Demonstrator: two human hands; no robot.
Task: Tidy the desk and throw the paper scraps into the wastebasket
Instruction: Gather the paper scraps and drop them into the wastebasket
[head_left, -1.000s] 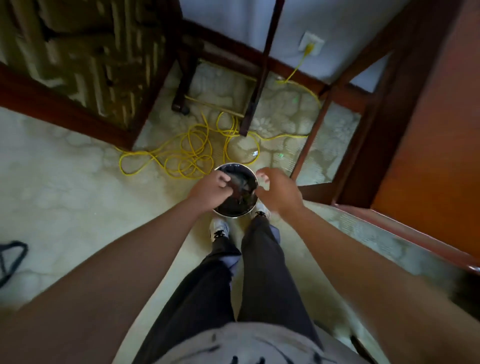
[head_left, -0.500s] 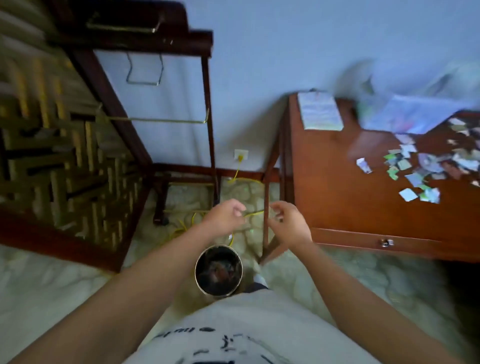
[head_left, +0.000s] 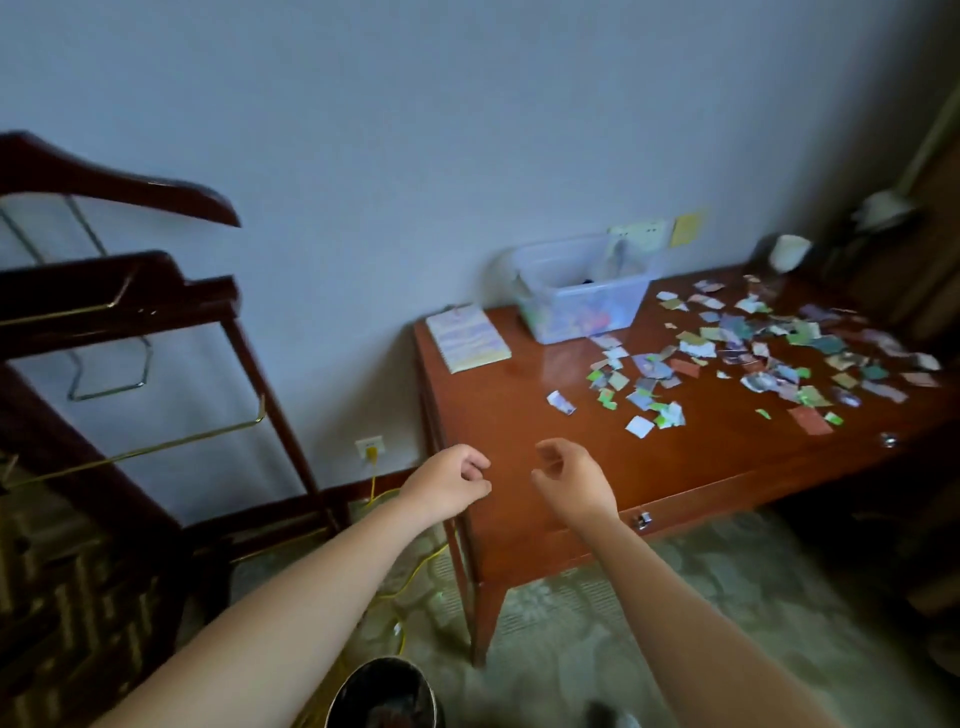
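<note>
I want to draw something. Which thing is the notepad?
Find the reddish-brown wooden desk against the pale wall. At its back left corner, left of the clear plastic box, lies a white lined notepad. Unlike the small coloured paper scraps scattered nearby, it is one big neat rectangle.

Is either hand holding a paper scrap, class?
No: the left hand and right hand hang loosely curled and empty, while the paper scraps lie on the desk.

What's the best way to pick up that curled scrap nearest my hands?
Pinch the curled scrap by its raised edge, from above with the right hand; it looks lifted off the desk and lies apart from the pile.
</note>
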